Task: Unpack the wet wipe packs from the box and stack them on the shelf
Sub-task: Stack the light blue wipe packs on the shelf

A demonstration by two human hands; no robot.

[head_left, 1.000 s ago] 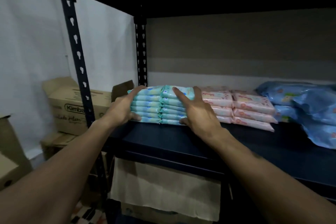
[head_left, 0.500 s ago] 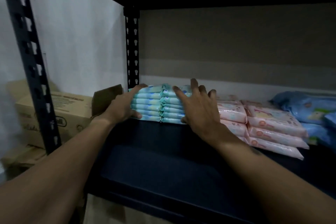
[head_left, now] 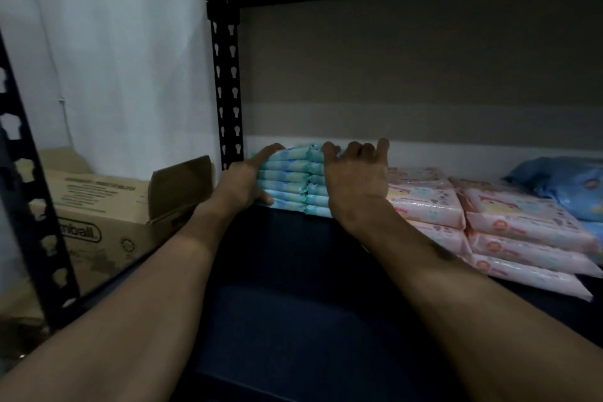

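A stack of several teal wet wipe packs (head_left: 292,184) stands at the back left of the dark shelf (head_left: 293,287), close to the rear wall. My left hand (head_left: 246,183) grips the stack's left end, thumb under the lower packs and fingers over the top. My right hand (head_left: 354,179) covers the stack's right end with its fingers curled over the top edge. The stack's right half is hidden behind that hand.
Stacks of pink wipe packs (head_left: 427,202) lie directly right of the teal stack, with blue packs (head_left: 561,186) beyond them. A black perforated upright (head_left: 227,85) stands behind the left hand. An open cardboard box (head_left: 107,209) sits left of the shelf.
Both hands have pushed the teal stack deeper toward the shelf's back wall. My right fingers went from spread flat to curled over the top. The camera has moved closer.
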